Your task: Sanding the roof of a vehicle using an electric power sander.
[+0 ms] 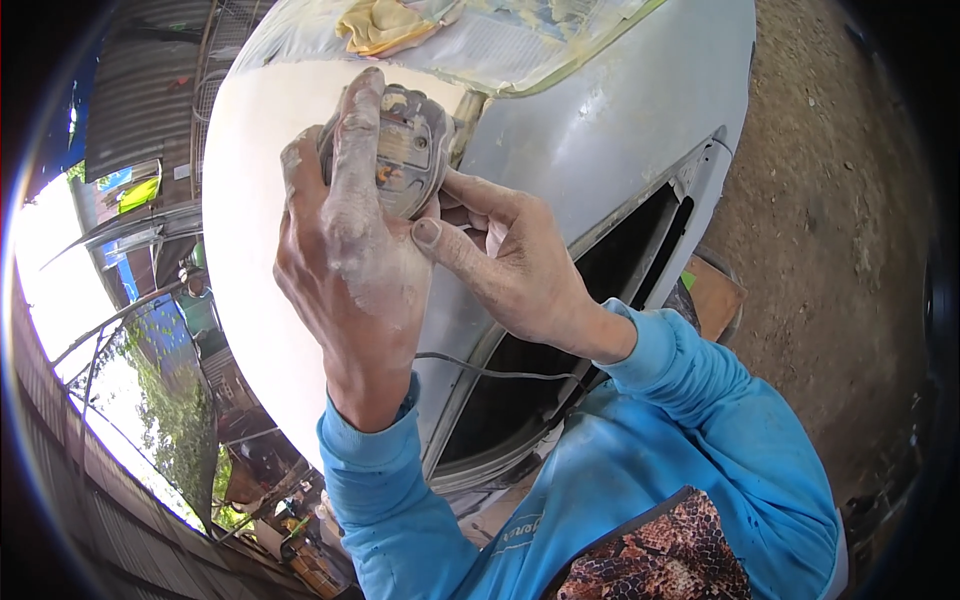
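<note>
My left hand [355,250], coated in pale dust, is wrapped over a round, dark, dusty power sander [410,150], its fingers spread along the body. On the sander's near right edge my right hand [520,260] is closed, index finger and thumb at the rim; its other fingers are curled and partly hidden. Both hands are above the white and grey roof of a car body [270,130]. A thin grey cable [500,373] runs from behind my left forearm toward the dark side window opening [510,400].
A yellow cloth [385,25] lies at the far side, by the glass covered with sheeting [540,40] and edged with tape. Bare dirt ground [830,200] is to the right. Corrugated metal sheets [140,110] and stacked clutter stand at the left.
</note>
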`<action>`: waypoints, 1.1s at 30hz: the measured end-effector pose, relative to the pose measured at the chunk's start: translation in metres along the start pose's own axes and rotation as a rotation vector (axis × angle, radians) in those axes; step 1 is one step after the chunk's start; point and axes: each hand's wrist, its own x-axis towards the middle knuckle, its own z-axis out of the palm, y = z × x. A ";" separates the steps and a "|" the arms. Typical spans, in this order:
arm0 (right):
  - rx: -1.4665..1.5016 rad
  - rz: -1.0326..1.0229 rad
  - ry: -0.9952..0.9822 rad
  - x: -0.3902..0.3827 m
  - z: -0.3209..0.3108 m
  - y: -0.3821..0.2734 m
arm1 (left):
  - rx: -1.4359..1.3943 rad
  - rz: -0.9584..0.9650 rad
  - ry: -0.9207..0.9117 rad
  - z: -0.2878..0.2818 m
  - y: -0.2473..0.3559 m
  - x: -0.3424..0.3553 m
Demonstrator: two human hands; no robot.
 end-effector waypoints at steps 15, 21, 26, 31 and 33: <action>-0.083 -0.041 0.005 0.012 -0.012 -0.009 | 0.089 0.024 -0.047 0.000 0.010 0.016; 0.011 0.074 -0.043 -0.020 0.020 0.007 | 0.029 -0.129 -0.047 -0.017 -0.009 -0.026; 0.007 0.202 -0.124 -0.054 0.040 0.017 | 0.049 -0.176 -0.061 -0.034 -0.023 -0.073; -0.152 0.195 -0.210 -0.091 0.062 0.036 | 0.059 -0.175 -0.024 -0.049 -0.041 -0.124; -0.180 0.195 -0.263 -0.102 0.067 0.047 | 0.063 -0.183 -0.014 -0.053 -0.045 -0.140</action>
